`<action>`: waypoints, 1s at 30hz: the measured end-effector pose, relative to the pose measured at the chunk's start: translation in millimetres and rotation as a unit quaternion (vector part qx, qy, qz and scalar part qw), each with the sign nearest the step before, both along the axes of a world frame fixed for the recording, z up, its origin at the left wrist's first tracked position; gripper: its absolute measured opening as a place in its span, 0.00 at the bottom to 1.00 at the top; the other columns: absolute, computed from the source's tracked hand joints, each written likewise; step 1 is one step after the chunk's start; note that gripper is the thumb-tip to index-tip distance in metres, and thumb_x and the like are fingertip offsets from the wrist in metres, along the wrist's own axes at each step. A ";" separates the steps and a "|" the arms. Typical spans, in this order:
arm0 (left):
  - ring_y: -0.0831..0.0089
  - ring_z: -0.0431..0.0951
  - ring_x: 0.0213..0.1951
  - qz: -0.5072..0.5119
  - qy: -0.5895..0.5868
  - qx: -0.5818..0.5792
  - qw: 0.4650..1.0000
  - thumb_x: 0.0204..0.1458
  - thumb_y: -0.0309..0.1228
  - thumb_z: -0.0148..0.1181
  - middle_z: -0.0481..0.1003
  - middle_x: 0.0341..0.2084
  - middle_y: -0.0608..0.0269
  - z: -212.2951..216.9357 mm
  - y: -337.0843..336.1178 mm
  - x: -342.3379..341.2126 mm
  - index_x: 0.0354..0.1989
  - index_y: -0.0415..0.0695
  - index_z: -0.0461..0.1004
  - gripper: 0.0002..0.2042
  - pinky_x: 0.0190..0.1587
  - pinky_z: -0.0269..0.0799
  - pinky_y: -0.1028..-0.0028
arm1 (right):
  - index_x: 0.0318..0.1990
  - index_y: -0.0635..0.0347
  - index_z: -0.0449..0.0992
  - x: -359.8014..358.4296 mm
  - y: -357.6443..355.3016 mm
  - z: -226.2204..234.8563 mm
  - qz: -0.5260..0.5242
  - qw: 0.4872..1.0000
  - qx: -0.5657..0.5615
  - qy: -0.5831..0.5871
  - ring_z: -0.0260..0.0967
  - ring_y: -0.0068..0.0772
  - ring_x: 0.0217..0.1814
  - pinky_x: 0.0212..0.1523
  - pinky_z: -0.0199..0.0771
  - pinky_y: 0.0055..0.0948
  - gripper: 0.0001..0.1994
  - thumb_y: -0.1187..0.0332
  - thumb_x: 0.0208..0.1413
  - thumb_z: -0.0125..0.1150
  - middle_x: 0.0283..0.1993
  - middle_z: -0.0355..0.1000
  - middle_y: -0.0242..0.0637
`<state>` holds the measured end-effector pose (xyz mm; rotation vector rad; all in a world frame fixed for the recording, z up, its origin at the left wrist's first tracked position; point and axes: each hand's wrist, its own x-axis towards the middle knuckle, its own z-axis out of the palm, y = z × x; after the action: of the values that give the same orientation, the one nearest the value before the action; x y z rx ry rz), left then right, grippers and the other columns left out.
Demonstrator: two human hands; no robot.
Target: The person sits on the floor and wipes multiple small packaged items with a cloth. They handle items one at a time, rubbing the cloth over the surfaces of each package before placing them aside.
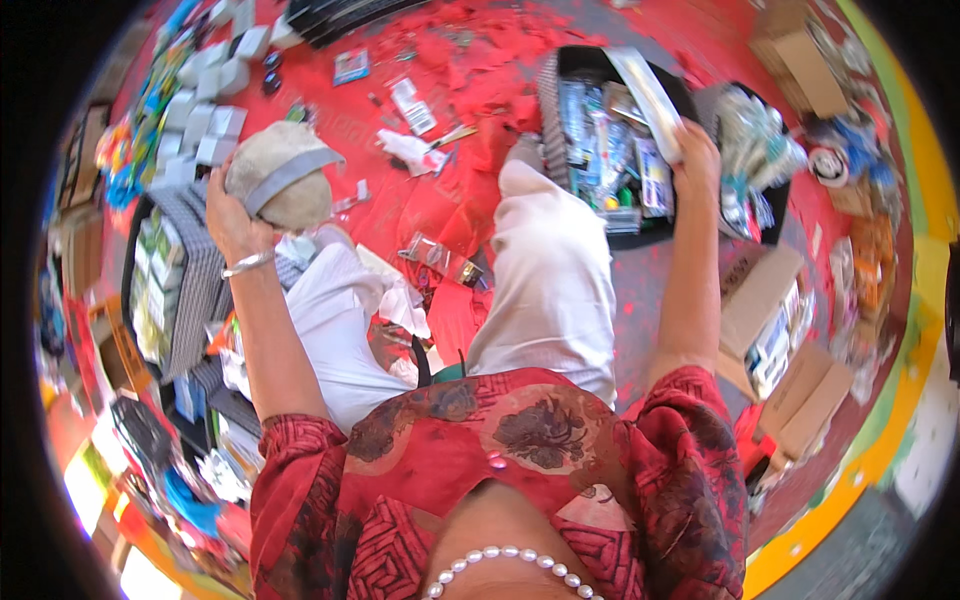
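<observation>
In my raised left hand (240, 215) is a round beige pad (298, 198) with a grey strap across it. My fingers close round its left edge. My right hand (694, 158) grips the lower end of a long, flat white packet (648, 100); its kind is not plain. That packet slants over a dark, fabric-lined bin (549, 110), which holds several small packaged goods (600, 135). Below my left hand stands another bin with a checked lining (195, 265), and pale green and white packets (155, 285) lie in it.
Red scraps and loose packets (412, 105) litter the red floor around my legs. White boxes (205, 125) cluster at far left. An open bag of pale goods (755, 150) stands right of the dark bin, with cardboard boxes (765, 300) nearer on the right.
</observation>
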<state>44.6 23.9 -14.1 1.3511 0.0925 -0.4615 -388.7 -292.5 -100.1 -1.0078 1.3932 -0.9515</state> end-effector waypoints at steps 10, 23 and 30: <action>0.62 0.73 0.43 0.124 -0.050 -0.020 0.991 0.52 0.29 0.42 0.73 0.40 0.56 16.4 20.3 27.4 0.41 0.34 0.72 0.15 0.48 0.69 0.67 | 0.25 0.66 0.76 -86.2 -14.4 -133.1 0.181 0.846 0.009 0.502 0.67 0.30 0.21 0.22 0.65 0.28 0.13 0.62 0.45 0.58 0.23 0.71 0.37; 0.69 0.76 0.35 0.115 -0.044 -0.061 0.991 0.52 0.34 0.46 0.75 0.32 0.60 39.9 35.9 12.2 0.37 0.39 0.73 0.13 0.41 0.73 0.70 | 0.37 0.59 0.76 275.9 48.3 -36.8 0.710 0.621 -0.223 0.244 0.70 0.27 0.29 0.31 0.68 0.24 0.11 0.64 0.51 0.53 0.30 0.73 0.35; 0.68 0.76 0.34 0.138 -0.006 -0.072 0.988 0.52 0.34 0.46 0.76 0.31 0.60 26.4 51.5 25.3 0.36 0.40 0.74 0.12 0.42 0.72 0.70 | 0.31 0.63 0.76 314.1 211.8 -177.1 0.859 0.284 -0.273 0.328 0.71 0.47 0.43 0.41 0.70 0.45 0.12 0.64 0.45 0.53 0.37 0.73 0.46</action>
<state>69.9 75.4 12.3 1.1770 0.2290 -0.2209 -74.6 -80.8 -277.1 -2.5552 -0.3549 0.9562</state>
